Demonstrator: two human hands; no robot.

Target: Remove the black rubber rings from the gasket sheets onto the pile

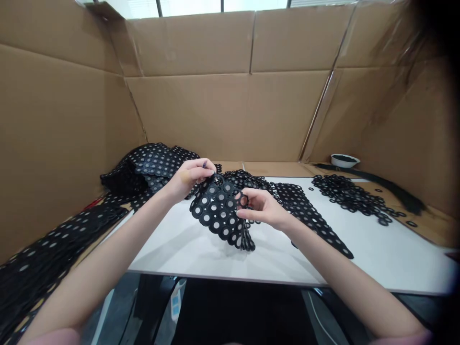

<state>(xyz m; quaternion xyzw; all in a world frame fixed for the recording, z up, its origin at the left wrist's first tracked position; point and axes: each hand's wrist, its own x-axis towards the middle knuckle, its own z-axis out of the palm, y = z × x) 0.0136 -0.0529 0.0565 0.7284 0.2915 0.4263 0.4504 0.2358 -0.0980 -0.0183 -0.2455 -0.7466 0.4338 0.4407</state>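
A black sheet made of joined rings (219,211) hangs above the white table, its lower edge curling at the right. My left hand (194,177) is closed, pinching the upper edge of this ring sheet between thumb and fingers. On the sheet's right side my right hand (264,207) has thumb and forefinger curled around a black ring (244,200). Whether that ring is loose or joined to the sheet cannot be told. More of the ring sheet (302,211) lies flat on the table behind my right hand.
Loose black rings (348,196) are piled at the right, beside a long bundle of dark strands (391,191) and a white bowl (345,161) with dark contents. At the left, ring sheeting is heaped (154,160) and more is spread (46,258). Cardboard walls (201,110) surround the white table (168,249).
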